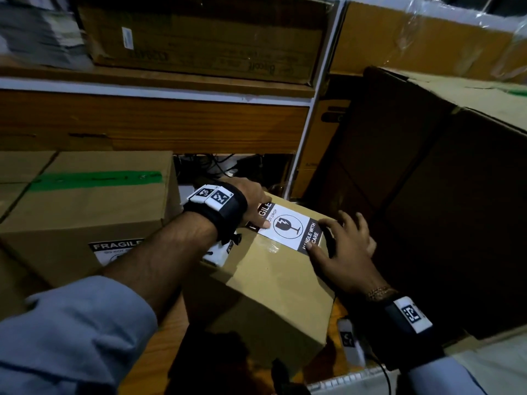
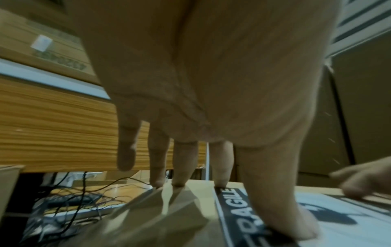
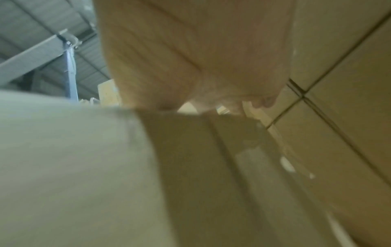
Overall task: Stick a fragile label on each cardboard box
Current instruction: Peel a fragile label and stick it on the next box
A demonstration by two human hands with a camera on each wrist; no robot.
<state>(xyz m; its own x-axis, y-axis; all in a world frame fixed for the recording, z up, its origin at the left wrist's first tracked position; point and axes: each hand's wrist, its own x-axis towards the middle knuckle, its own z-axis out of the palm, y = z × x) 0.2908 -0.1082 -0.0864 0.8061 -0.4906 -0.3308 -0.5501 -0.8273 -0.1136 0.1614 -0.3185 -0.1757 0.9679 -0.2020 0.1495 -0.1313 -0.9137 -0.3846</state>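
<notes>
Setting: wooden shelving across the upper frame, cartons stacked on it; tall dark cartons at right.
Box: small cardboard box at frame centre.
Label: fragile label lies on the box top, upper centre of the head view.
Left hand: fingers straight, thumb pressing the label's FRAGILE end; left wrist view alone shows three fingertips touching the box top.
Right hand: fingers spread flat on the label's HANDLE WITH CARE end; right wrist view too blurred to add anything.
Neighbour: left box with green tape, already labelled on its side.

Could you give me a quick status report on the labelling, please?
Both hands open: left hand and right hand pressing the fragile label flat on the small box. Nothing in the way.
</notes>
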